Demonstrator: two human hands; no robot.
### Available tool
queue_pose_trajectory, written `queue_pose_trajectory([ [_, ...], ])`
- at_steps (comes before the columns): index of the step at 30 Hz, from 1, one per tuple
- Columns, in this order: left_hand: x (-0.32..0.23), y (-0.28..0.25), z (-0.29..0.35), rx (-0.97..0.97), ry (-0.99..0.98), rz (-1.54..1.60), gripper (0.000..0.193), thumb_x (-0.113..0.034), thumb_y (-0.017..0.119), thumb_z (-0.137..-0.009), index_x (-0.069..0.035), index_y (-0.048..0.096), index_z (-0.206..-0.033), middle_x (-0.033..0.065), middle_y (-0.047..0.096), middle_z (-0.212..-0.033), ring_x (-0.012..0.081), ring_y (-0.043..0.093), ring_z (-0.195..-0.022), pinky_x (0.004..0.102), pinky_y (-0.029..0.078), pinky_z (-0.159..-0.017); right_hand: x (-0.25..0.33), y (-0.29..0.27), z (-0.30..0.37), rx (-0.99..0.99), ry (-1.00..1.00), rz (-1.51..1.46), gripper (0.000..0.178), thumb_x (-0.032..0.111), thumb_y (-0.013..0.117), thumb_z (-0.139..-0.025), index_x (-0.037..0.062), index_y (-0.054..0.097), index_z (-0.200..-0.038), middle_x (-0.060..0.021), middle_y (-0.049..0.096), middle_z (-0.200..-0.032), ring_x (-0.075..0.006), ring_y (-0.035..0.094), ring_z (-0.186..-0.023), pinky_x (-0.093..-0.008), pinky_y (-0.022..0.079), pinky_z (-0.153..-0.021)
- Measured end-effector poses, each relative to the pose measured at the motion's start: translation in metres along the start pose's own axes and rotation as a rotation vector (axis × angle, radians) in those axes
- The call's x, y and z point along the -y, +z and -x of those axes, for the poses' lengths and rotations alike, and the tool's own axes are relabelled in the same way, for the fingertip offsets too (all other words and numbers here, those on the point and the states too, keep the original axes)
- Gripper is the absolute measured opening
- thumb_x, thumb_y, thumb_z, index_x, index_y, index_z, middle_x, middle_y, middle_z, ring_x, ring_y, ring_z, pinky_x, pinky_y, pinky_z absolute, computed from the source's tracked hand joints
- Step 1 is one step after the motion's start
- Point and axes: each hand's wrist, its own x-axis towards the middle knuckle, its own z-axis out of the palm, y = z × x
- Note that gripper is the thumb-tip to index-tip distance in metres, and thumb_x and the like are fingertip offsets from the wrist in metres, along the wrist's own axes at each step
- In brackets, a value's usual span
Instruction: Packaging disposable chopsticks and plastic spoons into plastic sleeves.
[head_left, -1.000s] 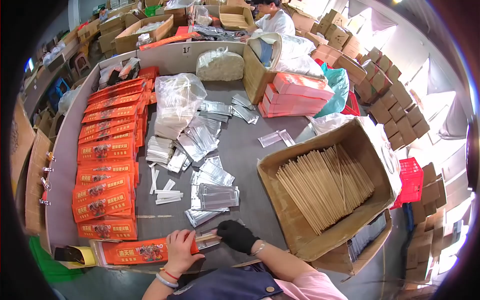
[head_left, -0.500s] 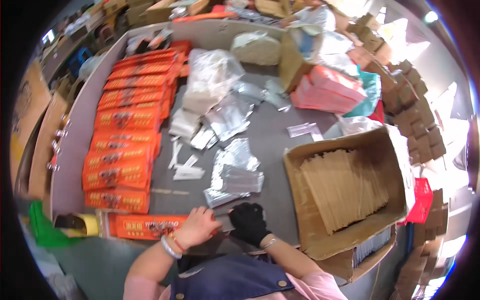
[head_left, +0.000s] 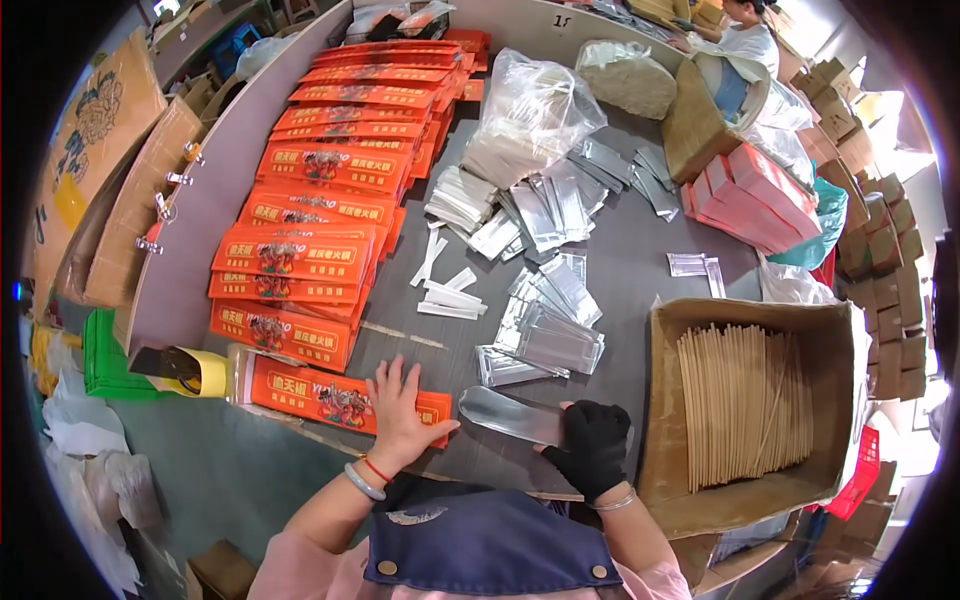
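Note:
My bare left hand (head_left: 398, 412) lies flat, fingers spread, on a long orange-red printed paper sleeve (head_left: 305, 391) along the table's near edge. To its right, my right hand (head_left: 590, 445), in a black glove, has its fingers curled round one end of a shiny, spoon-shaped piece (head_left: 508, 414). This piece's rounded end points left, just short of the sleeve. Past the sleeve, a long overlapping stack of similar orange-red sleeves (head_left: 292, 252) runs away from me. Flat silvery packets (head_left: 556, 338) lie beyond the right hand.
Right of my glove stands a cardboard box (head_left: 665, 400) of thin wooden sticks (head_left: 745, 405). A yellow roll-like thing (head_left: 208, 372) is at the near left corner. Small white strips (head_left: 450, 297), a clear plastic bag (head_left: 535, 110) and pink packs (head_left: 750, 200) lie farther back. Another person (head_left: 750, 45) is at far right.
My hands have moved apart: the right has gone rightward with the shiny piece, now plainly visible. My left fingers have spread flat on the sleeve. The whole view has shifted.

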Motion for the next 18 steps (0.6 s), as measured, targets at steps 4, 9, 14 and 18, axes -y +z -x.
queue_pose_trajectory([
  [4,0.008,0.001,-0.008,0.021,-0.009,0.163,0.103,-0.051,0.086,-0.061,-0.001,0.043,-0.141,0.0232,0.033,-0.149,0.0448,0.024,-0.140,0.0600,0.013,-0.115,-0.001,-0.006,0.000,0.087,-0.047,0.017,0.066,0.050,0.080,-0.065,0.0121,0.060,-0.115,-0.0076,0.060,-0.105,-0.0270,0.056,-0.100,-0.0484,0.032,-0.097],
  [9,0.003,-0.002,-0.009,0.109,-0.034,0.122,0.104,-0.049,0.087,-0.062,-0.002,0.040,-0.143,0.0218,0.030,-0.152,0.0436,0.021,-0.143,0.0608,0.010,-0.115,0.039,0.044,-0.019,0.245,-0.078,-0.130,0.067,0.053,0.076,-0.069,0.0099,0.059,-0.118,-0.0124,0.061,-0.110,-0.0309,0.056,-0.106,-0.0523,0.033,-0.097],
  [14,0.010,0.002,-0.063,0.023,0.148,0.214,0.073,-0.033,0.082,-0.071,-0.003,0.053,-0.131,0.0193,0.041,-0.142,0.0407,0.035,-0.133,0.0547,0.024,-0.110,0.031,0.058,-0.030,0.023,-0.214,-0.216,0.060,0.047,0.078,-0.069,0.0088,0.062,-0.114,-0.0132,0.062,-0.110,-0.0318,0.057,-0.104,-0.0468,0.039,-0.092],
  [18,0.015,0.002,-0.130,-0.111,0.259,-0.023,0.023,-0.016,0.075,-0.076,-0.007,0.066,-0.095,0.0090,0.059,-0.103,0.0318,0.053,-0.103,0.0449,0.042,-0.085,-0.066,0.016,0.009,-0.327,0.298,-0.100,0.042,0.023,0.078,-0.075,0.0035,0.062,-0.108,-0.0153,0.062,-0.104,-0.0352,0.058,-0.102,-0.0435,0.046,-0.088],
])
